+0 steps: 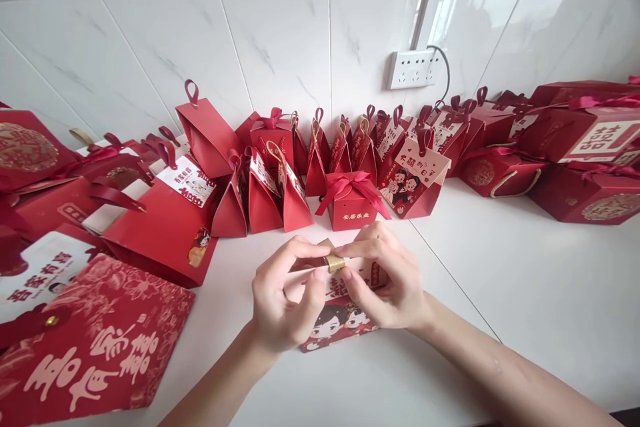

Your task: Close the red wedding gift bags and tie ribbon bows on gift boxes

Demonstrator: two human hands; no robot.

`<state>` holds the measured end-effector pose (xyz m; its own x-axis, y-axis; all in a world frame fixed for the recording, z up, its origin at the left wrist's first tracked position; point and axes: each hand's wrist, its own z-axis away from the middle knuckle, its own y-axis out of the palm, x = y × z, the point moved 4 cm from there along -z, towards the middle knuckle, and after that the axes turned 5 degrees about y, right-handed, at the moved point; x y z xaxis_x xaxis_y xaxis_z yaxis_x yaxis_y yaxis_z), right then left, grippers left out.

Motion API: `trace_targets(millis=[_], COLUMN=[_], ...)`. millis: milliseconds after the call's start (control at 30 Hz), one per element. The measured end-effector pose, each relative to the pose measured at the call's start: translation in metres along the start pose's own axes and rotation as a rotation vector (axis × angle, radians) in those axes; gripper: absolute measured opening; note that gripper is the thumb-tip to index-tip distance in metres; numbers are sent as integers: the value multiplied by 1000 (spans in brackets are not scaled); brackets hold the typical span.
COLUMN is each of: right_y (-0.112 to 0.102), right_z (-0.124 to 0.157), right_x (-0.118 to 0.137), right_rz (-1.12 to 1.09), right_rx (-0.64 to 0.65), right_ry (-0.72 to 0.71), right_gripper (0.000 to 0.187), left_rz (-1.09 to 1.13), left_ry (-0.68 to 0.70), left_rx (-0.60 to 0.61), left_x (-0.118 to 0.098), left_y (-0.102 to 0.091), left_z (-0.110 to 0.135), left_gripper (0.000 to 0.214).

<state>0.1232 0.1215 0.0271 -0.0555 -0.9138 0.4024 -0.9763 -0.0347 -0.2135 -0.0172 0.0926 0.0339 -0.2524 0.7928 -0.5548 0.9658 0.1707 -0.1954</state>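
A pink and red gift box (pixel 345 327) with cartoon figures printed on its side stands on the white counter before me. At its top edge is a short gold ribbon (pixel 335 263). My left hand (pixel 286 297) pinches the ribbon and box top from the left, thumb in front and forefinger above. From the other side, the thumb and forefinger of my right hand (pixel 390 273) are closed on the same ribbon, their tips close to the left ones. My fingers cover much of the upper box.
Several red gift boxes stand behind, including a small bow-topped box (pixel 353 207) and a pink-topped box (pixel 415 180). Larger boxes lie left, with a big red printed box (pixel 100 340) in front. Hexagonal boxes (pixel 590 193) are stacked right. A power socket (pixel 414 69) is on the tiled wall.
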Motion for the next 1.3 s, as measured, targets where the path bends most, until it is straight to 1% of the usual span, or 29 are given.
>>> trace_targets(millis=[100, 200, 267, 400, 500, 567, 700, 800, 900, 1000, 1133, 1300], right_y=[1, 1, 1, 0, 0, 1, 0, 1, 2, 1, 1, 3], right_z=[1, 1, 1, 2, 2, 2, 2, 3, 3, 2, 1, 0], right_x=[0, 1, 3, 5, 5, 4, 3, 2, 1, 1, 4, 3], right_rz=[3, 8, 17, 39, 42, 43, 54, 45, 41, 56, 51, 38], right_rx=[10, 16, 29, 51, 58, 65, 65, 69, 73, 63, 54, 26], right_ry=[13, 8, 6, -15, -25, -28, -53, -63, -58, -52, -60, -14], right_gripper=[24, 26, 26, 25, 24, 24, 20, 18, 17, 19, 23, 23], left_rz=[9, 56, 83, 145, 177, 179, 206, 218, 182, 158, 142, 75], left_ry=[-6, 8, -8, -112, -188, -213, -194, -200, -227, -204, -158, -115], left_rx=[10, 17, 18, 22, 27, 5, -47, -56, -53, -45, -7, 22], left_x=[0, -1, -1, 2, 7, 11, 18, 22, 25, 21, 10, 3], left_y=[0, 1, 1, 2, 4, 5, 7, 9, 9, 7, 3, -1], left_z=[-1, -1, 1, 7, 12, 15, 19, 20, 21, 19, 14, 7], left_gripper=[10, 10, 11, 11, 17, 22, 25, 27, 31, 31, 21, 15])
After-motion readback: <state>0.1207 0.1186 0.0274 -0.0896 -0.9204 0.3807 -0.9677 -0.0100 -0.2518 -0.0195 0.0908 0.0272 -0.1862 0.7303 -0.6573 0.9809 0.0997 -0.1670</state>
